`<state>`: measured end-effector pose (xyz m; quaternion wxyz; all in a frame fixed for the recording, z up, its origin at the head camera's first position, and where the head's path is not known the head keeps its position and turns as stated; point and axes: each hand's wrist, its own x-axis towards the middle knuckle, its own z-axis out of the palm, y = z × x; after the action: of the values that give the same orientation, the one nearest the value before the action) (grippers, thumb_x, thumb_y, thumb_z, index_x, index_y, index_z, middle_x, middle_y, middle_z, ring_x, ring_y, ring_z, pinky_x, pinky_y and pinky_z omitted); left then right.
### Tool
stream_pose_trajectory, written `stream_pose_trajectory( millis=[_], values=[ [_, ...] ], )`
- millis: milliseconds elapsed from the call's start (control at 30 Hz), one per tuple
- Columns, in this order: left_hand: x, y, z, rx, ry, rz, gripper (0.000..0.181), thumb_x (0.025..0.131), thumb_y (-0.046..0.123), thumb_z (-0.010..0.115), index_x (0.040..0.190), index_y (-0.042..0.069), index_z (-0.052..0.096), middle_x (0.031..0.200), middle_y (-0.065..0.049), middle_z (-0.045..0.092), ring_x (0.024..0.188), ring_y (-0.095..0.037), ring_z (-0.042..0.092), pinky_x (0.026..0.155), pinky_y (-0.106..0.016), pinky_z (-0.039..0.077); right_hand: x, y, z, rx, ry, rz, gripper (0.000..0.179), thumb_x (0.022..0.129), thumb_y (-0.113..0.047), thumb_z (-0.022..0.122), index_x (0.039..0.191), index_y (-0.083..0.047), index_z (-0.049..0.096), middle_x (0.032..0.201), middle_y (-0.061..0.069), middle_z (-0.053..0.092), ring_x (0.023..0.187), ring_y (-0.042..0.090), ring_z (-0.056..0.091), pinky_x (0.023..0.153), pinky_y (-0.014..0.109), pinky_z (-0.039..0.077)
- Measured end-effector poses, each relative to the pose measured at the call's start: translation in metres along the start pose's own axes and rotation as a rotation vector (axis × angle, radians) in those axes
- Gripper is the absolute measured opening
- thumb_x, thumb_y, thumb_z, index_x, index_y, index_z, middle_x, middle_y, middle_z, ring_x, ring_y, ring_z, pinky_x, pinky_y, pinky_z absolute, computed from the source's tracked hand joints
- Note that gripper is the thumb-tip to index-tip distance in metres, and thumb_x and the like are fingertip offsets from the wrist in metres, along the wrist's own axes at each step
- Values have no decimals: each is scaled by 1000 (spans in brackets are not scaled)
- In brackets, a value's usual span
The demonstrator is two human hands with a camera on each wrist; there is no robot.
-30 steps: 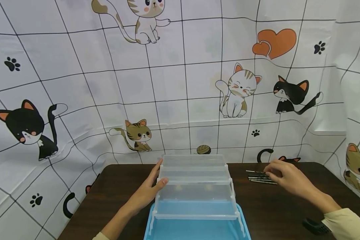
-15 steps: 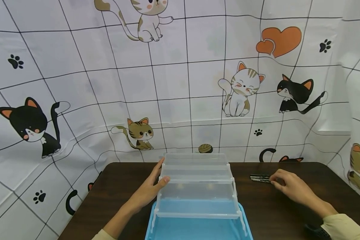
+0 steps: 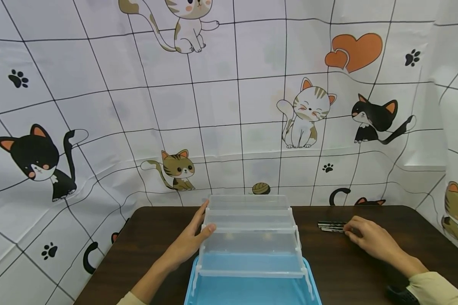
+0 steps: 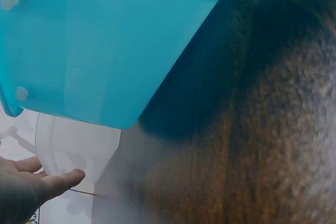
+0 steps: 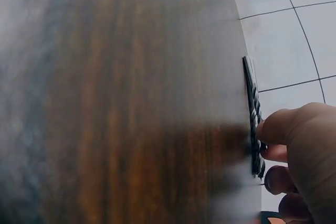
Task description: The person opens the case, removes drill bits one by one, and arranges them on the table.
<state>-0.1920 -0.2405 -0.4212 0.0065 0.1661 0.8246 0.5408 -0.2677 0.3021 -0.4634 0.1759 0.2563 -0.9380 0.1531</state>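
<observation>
My left hand (image 3: 188, 241) rests against the left side of a translucent tiered tray set (image 3: 252, 250), its fingers straight and thumb apart. The trays rise in steps from a light blue plastic box (image 3: 253, 292), whose side fills the top of the left wrist view. On the right, my right hand (image 3: 374, 239) pinches the near end of a small bundle of slim dark sticks (image 3: 330, 226) lying on the table. Up close in the right wrist view, the sticks (image 5: 253, 114) show black and pale twisted patterning; my fingertips (image 5: 273, 124) are at their side.
A dark wooden table (image 3: 156, 228) carries everything. Behind it hangs a white gridded sheet (image 3: 217, 106) with printed cats, which also turns along the right side. A dark device (image 3: 400, 294) sits by the right sleeve.
My right hand has shifted slightly right and down to the end of the sticks, which now lie closer together. The left hand and the trays have stayed put.
</observation>
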Motion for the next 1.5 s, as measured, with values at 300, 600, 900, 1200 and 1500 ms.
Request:
stream_pose_trajectory(
  millis=[300,600,900,1200,1500],
  values=[
    [-1,1,2,-20,-6,-11,73,107,39,54,159,54,5,168,-6,8,150,-42,15,105,-77,23,-4,2,2,-8,5,-6,19,83,-8,84,89,-24,76,91,-13,59,72,4,56,54,30,44],
    [0,1,2,-27,-15,-9,72,107,39,54,159,54,5,168,-1,4,152,-38,11,107,-76,22,-6,2,4,-6,38,-15,18,82,-9,85,89,-24,77,89,-15,59,70,2,55,53,30,43],
    [0,1,2,-28,-16,-5,72,107,39,53,158,54,5,169,-2,4,152,-38,10,106,-77,21,-1,-8,-6,-3,72,-43,17,82,-10,86,91,-21,76,89,-15,60,72,4,59,52,28,44],
    [0,0,1,-30,-13,-11,72,107,39,53,158,55,5,168,-4,6,151,-40,12,107,-76,21,38,-50,-49,25,148,-189,17,82,-8,85,93,-18,76,87,-16,62,64,0,51,54,28,45],
    [-1,-1,0,-26,-7,-5,72,107,39,53,158,55,5,168,-5,7,151,-41,13,106,-75,24,81,-112,-87,55,101,-238,7,92,-14,79,96,-18,77,86,-17,59,64,0,46,54,26,43]
  ],
)
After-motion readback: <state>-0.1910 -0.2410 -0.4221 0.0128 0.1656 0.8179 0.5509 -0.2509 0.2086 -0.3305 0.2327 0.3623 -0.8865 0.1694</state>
